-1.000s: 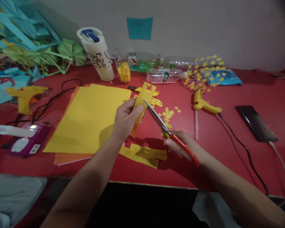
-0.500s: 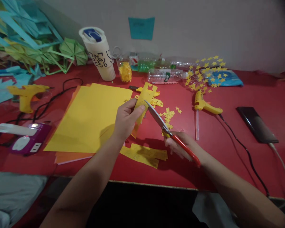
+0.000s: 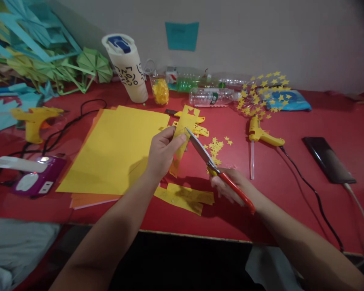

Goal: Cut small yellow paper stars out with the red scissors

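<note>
Between the thumb and fingers of my left hand (image 3: pixel 163 151) is a yellow paper strip (image 3: pixel 188 118) with a star-shaped hole near its top. My right hand (image 3: pixel 232 184) is wrapped round red-handled scissors (image 3: pixel 205 155), whose blade tips meet the strip just beside my left thumb. Small cut-out paper stars (image 3: pixel 216 147) lie in a loose pile behind the scissors. More yellow strips (image 3: pixel 186 197) rest on the table below my hands. Part of the cut scraps (image 3: pixel 202 130) shows behind the held strip.
Yellow sheets (image 3: pixel 115 149) are stacked on the left. Glue guns (image 3: pixel 36 121) (image 3: pixel 265 136) lie on both sides, with cables trailing. A tumbler (image 3: pixel 129 70), a cup of yellow pieces (image 3: pixel 160 92) and plastic bottles (image 3: pixel 210 97) line the wall. A phone (image 3: pixel 327 159) is at right.
The yellow strip has turned slightly in my left hand, showing more of its face. The scissors stay against it, almost unmoved.
</note>
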`<state>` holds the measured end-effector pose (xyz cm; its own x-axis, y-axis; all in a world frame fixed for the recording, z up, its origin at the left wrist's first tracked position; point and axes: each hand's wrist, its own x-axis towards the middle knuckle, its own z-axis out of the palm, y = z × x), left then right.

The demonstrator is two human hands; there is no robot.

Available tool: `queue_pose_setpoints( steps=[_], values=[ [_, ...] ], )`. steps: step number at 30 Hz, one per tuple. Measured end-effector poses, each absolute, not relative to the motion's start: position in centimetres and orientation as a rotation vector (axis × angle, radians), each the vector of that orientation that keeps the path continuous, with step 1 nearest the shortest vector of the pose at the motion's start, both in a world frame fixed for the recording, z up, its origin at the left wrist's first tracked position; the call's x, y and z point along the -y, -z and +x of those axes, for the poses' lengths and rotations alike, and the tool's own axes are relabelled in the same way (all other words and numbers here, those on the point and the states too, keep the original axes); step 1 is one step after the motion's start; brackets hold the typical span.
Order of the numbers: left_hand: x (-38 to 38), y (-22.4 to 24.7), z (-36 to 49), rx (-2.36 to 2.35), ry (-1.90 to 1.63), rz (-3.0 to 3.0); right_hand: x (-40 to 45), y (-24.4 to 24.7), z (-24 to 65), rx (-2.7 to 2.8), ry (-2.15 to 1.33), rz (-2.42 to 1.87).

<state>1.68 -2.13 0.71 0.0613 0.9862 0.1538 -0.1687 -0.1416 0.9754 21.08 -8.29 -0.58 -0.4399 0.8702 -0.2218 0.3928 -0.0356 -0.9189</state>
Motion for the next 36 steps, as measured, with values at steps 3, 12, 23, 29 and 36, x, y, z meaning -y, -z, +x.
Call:
queue_pose_setpoints(
  steps=[3,12,23,29,36],
  values=[
    [2.1,-0.7,1.7,-0.953,-1.334,1.225,8.3,0.4,21.0,1.807,-1.478,-1.338],
    [2.1,-0.9,1.7,-0.959,-1.322,1.207,8.3,0.6,21.0,1.82,-1.46,-1.39],
    [2.1,-0.7,1.7,-0.972,-1.309,1.212,8.2,0.9,21.2,1.82,-1.452,-1.377],
    [1.5,-0.4,0.9,-0.953,-1.393,1.248,8.2,0.8,21.2,1.806,-1.508,-1.379],
    [1.4,-0.1,0.9,-0.935,-1.374,1.245,8.2,0.9,21.3,1.779,-1.564,-1.32]
  ],
)
